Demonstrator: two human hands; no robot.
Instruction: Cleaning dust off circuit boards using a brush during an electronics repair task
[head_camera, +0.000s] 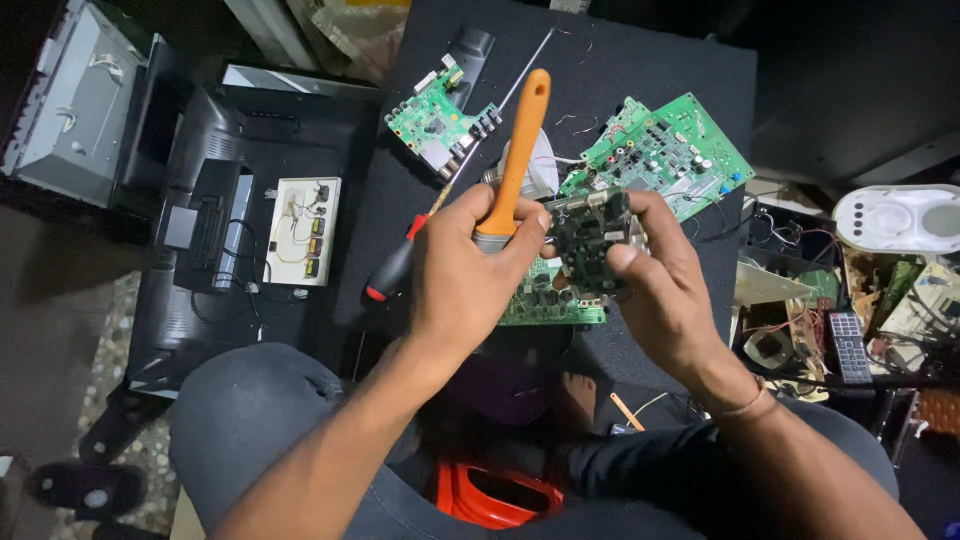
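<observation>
- Circuit module (590, 240), small and dark, is held up above the lap between both hands, over a green board (545, 300) lying on the black mat (680, 80).
- It is pinched by the right hand (665, 290), thumb across the near face and fingers closed behind, so that one edge is kept turned toward the tool.
- An orange-handled tool (518, 150) is gripped low on its handle by the left hand (465, 275), fingers wrapped shut; the tip is hidden behind the thumb and probably meets the module's left edge.
- A red-and-black screwdriver (400, 265) lies on the mat just beside the left hand.
- Two more green boards (445, 120) (670, 150) occupy the far part of the mat, well apart from the hands.
- Open room is left mainly above the lap; to the right a cluttered bin with a remote control (850, 345) crowds the mat's edge, and to the left a black monitor back (260, 220).
</observation>
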